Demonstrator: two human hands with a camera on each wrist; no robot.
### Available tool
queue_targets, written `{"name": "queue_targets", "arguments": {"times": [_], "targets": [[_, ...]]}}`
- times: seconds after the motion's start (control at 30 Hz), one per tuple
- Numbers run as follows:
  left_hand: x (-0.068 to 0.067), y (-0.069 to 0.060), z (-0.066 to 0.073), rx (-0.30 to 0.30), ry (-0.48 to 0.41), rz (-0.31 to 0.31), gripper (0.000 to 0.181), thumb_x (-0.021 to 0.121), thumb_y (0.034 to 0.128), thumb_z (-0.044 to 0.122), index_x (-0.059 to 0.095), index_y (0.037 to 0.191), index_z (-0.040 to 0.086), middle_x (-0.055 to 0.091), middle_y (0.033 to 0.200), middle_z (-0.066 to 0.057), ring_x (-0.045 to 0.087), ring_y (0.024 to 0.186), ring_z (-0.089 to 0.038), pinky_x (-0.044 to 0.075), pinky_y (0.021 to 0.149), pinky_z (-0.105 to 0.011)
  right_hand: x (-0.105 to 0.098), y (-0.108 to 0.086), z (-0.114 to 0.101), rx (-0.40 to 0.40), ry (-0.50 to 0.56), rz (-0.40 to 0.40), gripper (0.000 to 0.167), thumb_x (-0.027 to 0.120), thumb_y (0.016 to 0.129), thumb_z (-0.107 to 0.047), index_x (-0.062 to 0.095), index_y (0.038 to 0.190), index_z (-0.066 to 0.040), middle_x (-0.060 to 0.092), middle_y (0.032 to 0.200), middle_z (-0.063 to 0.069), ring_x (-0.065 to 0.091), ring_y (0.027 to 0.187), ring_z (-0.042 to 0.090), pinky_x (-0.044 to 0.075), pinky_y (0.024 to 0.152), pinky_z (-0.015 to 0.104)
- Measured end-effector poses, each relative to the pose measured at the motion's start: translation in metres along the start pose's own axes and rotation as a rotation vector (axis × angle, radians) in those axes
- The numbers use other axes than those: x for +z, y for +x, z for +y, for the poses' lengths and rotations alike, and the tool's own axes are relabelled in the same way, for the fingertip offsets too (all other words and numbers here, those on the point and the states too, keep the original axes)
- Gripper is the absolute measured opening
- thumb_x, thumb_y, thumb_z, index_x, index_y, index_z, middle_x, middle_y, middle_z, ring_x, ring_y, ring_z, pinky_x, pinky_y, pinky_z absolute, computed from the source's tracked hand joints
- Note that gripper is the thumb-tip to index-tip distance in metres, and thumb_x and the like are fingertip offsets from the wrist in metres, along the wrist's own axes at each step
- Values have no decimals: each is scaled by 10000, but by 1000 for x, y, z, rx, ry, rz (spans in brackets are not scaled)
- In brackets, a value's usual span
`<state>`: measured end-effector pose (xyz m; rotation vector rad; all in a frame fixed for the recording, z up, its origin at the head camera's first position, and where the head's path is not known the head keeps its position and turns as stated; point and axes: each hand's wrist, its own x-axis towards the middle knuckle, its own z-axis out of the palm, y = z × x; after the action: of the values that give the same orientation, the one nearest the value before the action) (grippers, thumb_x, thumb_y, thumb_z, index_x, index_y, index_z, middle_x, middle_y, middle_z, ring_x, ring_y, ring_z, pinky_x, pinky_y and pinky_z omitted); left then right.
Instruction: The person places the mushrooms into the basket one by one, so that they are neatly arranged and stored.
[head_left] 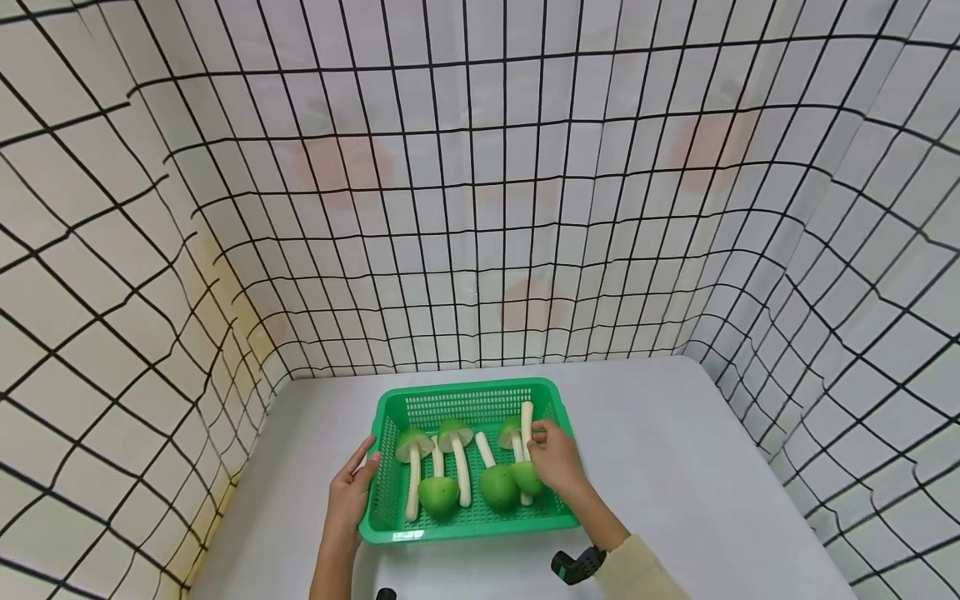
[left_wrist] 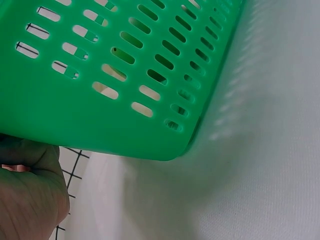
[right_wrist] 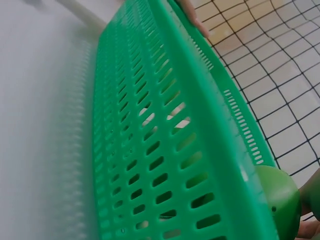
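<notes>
A green perforated plastic basket holds several mushrooms with green caps and pale stems, laid in a row with caps toward opposite sides. At the basket's left end, my left hand holds the rim, thumb on the edge and fingers along the outside. My right hand pinches the pale stem of the rightmost mushroom, whose cap points toward me and lies over another mushroom's stem. A green cap shows above the basket rim in the right wrist view. In the left wrist view, the basket wall hides most of the contents.
The basket stands on a white table. Black wire grid encloses the table at the back and both sides, with pale sheeting behind it. A small black object shows at the bottom edge. A dark wristband is on my right wrist.
</notes>
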<state>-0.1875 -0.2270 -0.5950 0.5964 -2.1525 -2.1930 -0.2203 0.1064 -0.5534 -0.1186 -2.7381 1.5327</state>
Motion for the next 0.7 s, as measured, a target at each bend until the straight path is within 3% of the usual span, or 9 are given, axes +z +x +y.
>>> {"name": "queue_targets", "arguments": {"times": [0.3,0.57,0.7], "targets": [[1,-2,2,2,0,7,556,645,1021,415,506,1538,265,609,1433,-211,677,1012,-199,572,770,-317,1,-1,2,-7,0,0,328,600,997,-16,585,1307,90,671,1214,247,667,1119,398,578,865,474],[1,-13,18,-20,-6,-26,513,607,1060,290,488,1550,198,596,1429,-253,675,1018,-238,579,769,-332,-1,-5,1,-24,20,-45,413,621,998,-53,533,1356,132,664,1218,275,661,1139,410,583,881,477],[1,-13,18,-14,-4,-24,511,604,1061,296,488,1551,204,604,1416,-258,670,1019,-246,576,768,-332,-3,-8,0,-37,22,-57,465,621,1012,-103,501,1386,146,639,1258,304,643,1174,442,573,908,507]]}}
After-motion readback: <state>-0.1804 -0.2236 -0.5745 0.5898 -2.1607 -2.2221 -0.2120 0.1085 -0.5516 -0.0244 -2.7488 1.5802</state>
